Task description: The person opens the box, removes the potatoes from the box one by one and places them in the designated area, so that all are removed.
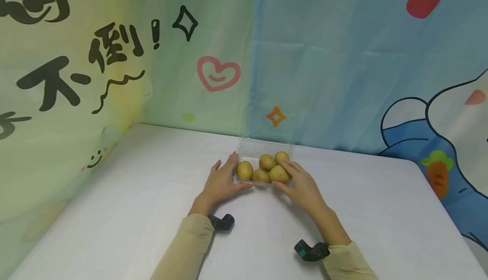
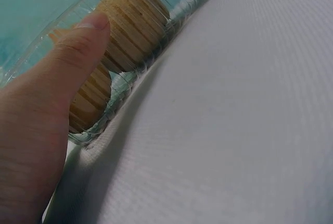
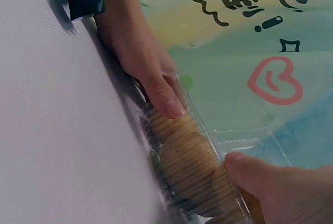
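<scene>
A clear plastic box (image 1: 263,148) with a raised clear lid holds several yellow-brown potatoes (image 1: 244,170). My left hand (image 1: 223,182) grips the box's left end, fingers along the side and thumb across the front wall. My right hand (image 1: 305,187) has its fingers over the top of the rightmost potato (image 1: 280,174) and its thumb low at the front, by the box rim. In the left wrist view, the left thumb (image 2: 62,67) presses the ribbed wall. The right wrist view shows the right thumb (image 3: 255,174) at the rim, a potato beside it; the right fingertips are hidden there.
A white cloth-covered table (image 1: 152,216) lies under both arms. Behind it hangs a printed green and blue backdrop (image 1: 324,81), close to the back of the box. A dark wrist device (image 1: 225,222) sits on the left wrist and another (image 1: 312,251) on the right.
</scene>
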A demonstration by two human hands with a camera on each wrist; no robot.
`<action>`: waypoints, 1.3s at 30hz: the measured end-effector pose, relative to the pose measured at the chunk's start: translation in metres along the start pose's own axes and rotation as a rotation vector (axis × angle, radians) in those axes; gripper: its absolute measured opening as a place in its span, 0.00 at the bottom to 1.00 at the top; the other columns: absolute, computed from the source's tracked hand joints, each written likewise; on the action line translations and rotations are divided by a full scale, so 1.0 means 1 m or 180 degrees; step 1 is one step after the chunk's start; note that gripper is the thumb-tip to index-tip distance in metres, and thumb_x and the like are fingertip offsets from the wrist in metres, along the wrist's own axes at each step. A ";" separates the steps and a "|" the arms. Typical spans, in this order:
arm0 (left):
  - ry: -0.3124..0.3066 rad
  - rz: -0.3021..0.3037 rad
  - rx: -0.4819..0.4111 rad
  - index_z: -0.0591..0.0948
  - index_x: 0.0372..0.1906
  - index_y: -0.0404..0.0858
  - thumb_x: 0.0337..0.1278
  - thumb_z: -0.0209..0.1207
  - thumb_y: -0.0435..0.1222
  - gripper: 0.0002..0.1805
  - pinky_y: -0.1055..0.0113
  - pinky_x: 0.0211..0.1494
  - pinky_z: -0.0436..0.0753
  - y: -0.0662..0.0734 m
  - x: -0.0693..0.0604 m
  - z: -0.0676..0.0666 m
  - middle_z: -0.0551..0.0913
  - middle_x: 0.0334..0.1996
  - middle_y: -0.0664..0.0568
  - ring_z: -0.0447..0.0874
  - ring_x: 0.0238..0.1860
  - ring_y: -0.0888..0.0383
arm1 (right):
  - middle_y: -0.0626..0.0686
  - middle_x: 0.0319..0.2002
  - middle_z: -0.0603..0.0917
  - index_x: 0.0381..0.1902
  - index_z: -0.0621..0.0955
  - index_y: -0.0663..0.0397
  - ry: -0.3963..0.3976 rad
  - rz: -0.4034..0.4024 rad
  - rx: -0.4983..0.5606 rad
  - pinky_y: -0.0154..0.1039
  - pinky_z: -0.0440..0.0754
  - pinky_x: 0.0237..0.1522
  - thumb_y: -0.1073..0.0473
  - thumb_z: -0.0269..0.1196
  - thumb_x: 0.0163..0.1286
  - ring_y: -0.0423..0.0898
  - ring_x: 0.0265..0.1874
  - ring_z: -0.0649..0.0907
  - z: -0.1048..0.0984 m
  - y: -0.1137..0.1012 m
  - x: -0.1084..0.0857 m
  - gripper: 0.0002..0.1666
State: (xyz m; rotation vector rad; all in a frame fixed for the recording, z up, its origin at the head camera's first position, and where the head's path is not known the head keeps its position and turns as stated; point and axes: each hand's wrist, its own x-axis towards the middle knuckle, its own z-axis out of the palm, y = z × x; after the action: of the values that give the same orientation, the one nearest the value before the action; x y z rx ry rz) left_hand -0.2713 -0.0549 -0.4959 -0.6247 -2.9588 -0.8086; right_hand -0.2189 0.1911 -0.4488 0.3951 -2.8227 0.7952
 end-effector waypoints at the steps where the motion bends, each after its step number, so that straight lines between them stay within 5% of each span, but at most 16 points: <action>1: -0.0009 -0.0001 0.0000 0.48 0.75 0.35 0.45 0.57 0.69 0.61 0.53 0.78 0.46 0.000 0.000 0.000 0.55 0.74 0.46 0.55 0.74 0.56 | 0.60 0.62 0.73 0.66 0.70 0.58 0.0000 0.0006 0.0009 0.58 0.72 0.63 0.49 0.69 0.58 0.61 0.62 0.73 0.000 0.000 0.000 0.41; 18: -0.0002 -0.0014 -0.0042 0.49 0.75 0.36 0.43 0.57 0.70 0.62 0.54 0.78 0.47 -0.005 -0.006 0.005 0.55 0.74 0.47 0.56 0.73 0.57 | 0.57 0.63 0.75 0.66 0.72 0.52 -0.0338 -0.0277 0.0023 0.56 0.73 0.62 0.50 0.66 0.62 0.58 0.62 0.74 -0.012 0.007 -0.005 0.35; 26: 0.0030 0.0012 0.0003 0.50 0.75 0.36 0.44 0.58 0.69 0.61 0.53 0.78 0.47 -0.002 -0.001 0.003 0.57 0.73 0.46 0.57 0.73 0.55 | 0.55 0.56 0.77 0.64 0.72 0.60 -0.0172 -0.0339 0.0015 0.51 0.78 0.57 0.56 0.69 0.57 0.55 0.58 0.76 -0.012 0.008 -0.001 0.38; 33: 0.0063 0.0043 0.0027 0.52 0.74 0.35 0.44 0.58 0.69 0.60 0.52 0.78 0.48 -0.002 0.001 0.001 0.58 0.73 0.45 0.59 0.72 0.54 | 0.56 0.55 0.75 0.60 0.76 0.53 -0.0149 -0.0311 0.0136 0.54 0.77 0.58 0.58 0.71 0.55 0.56 0.57 0.75 -0.014 0.005 0.001 0.33; 39: 0.0060 0.0077 0.0021 0.52 0.74 0.36 0.44 0.58 0.68 0.60 0.52 0.78 0.48 -0.002 0.001 0.001 0.57 0.73 0.47 0.58 0.73 0.55 | 0.54 0.57 0.77 0.61 0.74 0.50 -0.0391 -0.0312 0.0214 0.54 0.77 0.58 0.53 0.70 0.58 0.54 0.58 0.77 -0.019 0.008 0.001 0.33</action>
State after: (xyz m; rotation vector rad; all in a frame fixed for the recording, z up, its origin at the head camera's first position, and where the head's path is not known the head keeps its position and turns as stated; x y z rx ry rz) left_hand -0.2734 -0.0558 -0.4975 -0.6473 -2.9298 -0.7980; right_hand -0.2201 0.2073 -0.4362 0.6077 -2.8677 0.8753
